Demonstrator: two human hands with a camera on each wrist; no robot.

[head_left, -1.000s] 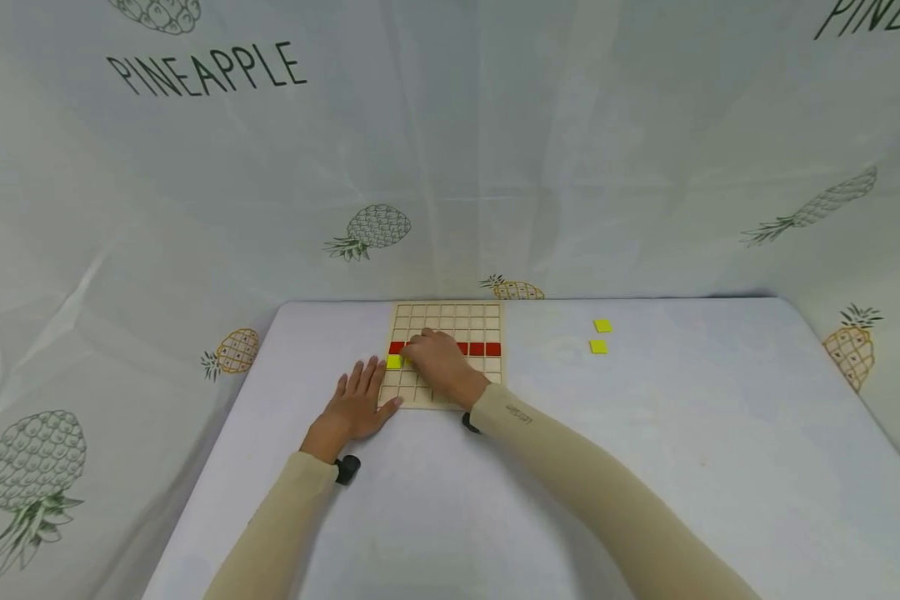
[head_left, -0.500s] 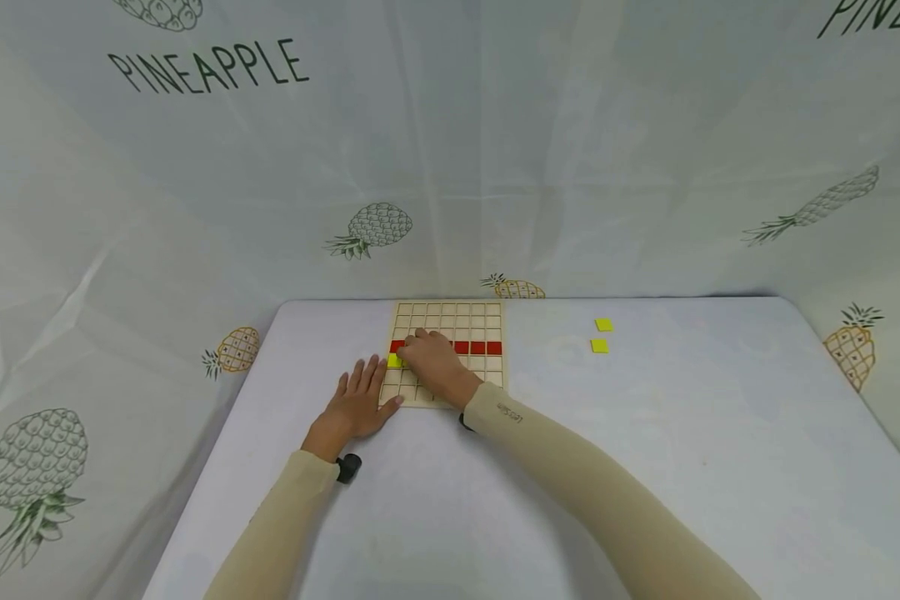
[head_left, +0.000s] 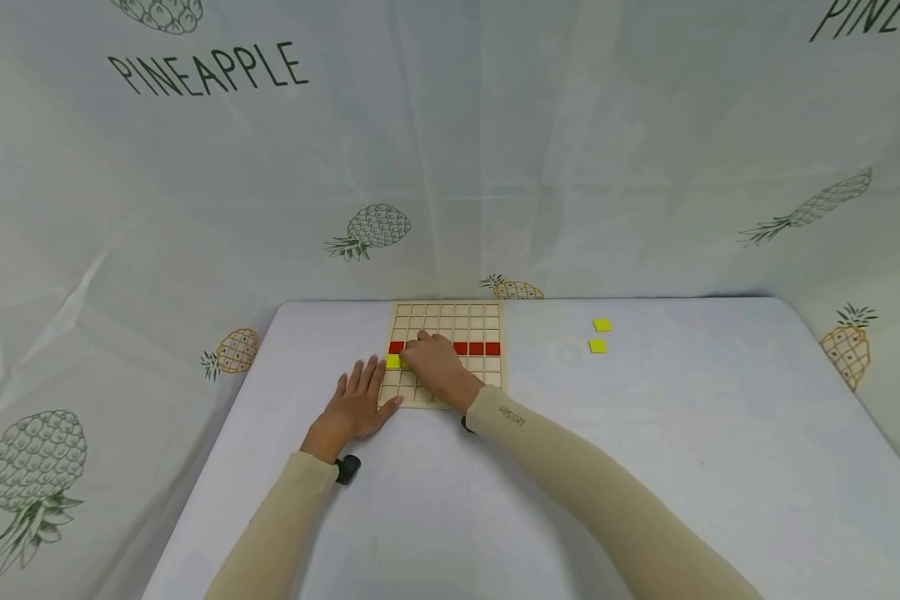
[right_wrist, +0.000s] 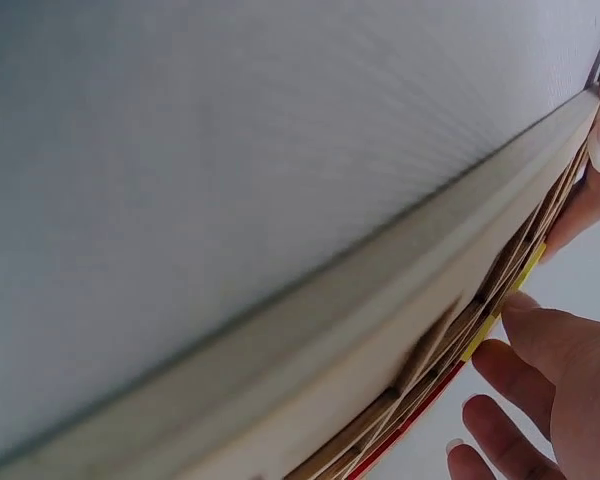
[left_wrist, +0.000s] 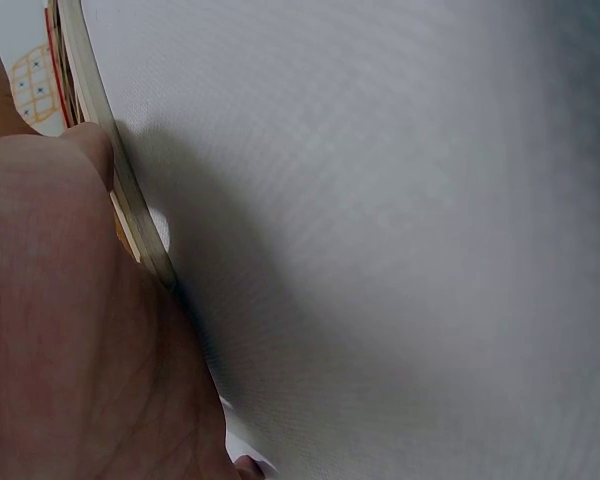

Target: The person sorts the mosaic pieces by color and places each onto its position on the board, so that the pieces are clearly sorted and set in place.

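Observation:
A wooden grid board lies at the back of the table, with a row of red tiles across it. Just in front of the leftmost red one sits a yellow tile. My right hand reaches over the board and covers the middle of the red row. In the right wrist view its thumb and index finger pinch a second yellow tile at the grid, beside the first. My left hand lies flat along the board's left edge, fingers straight, thumb at the front left corner.
Two loose yellow tiles lie on the white table to the right of the board. A pineapple-print curtain hangs right behind the table's back edge.
The right wrist and forearm have shifted slightly to the left, with the fingers still at the same part of the board. My left hand and the board have stayed put.

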